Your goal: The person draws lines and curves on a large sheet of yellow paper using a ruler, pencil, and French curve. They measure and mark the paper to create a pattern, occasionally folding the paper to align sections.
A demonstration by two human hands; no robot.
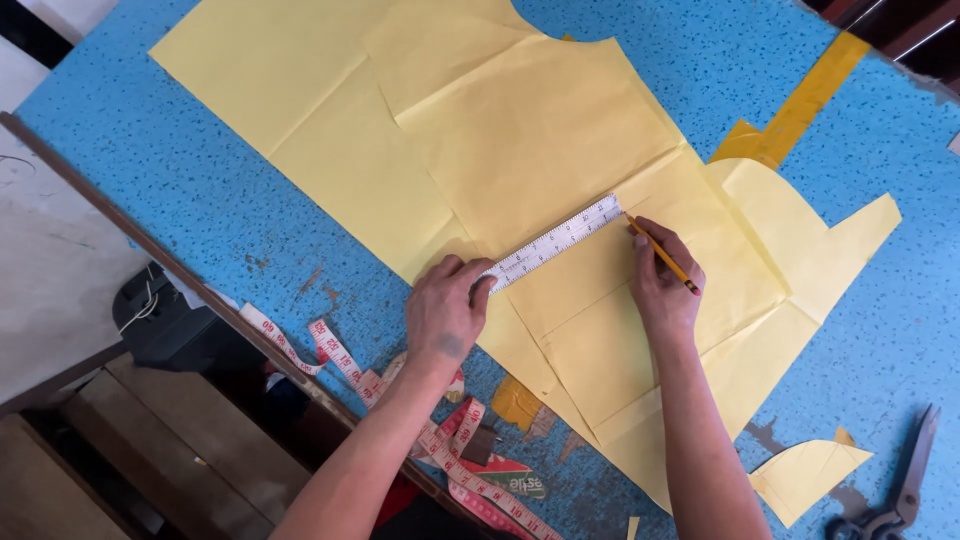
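Large sheets of yellow pattern paper (520,130) lie spread over a blue speckled table (200,180). A white ruler (556,241) lies diagonally across the paper. My left hand (447,308) presses down on the ruler's near end, fingers spread over it. My right hand (662,283) grips a yellow pencil (662,255), whose tip touches the paper at the ruler's far end.
A white measuring tape with red marks (340,360) trails over the table's near edge. Scissors (905,485) lie at the lower right beside a cut yellow scrap (805,475). A darker yellow strip (800,105) lies at the upper right. Below the table edge stands a dark box (165,320).
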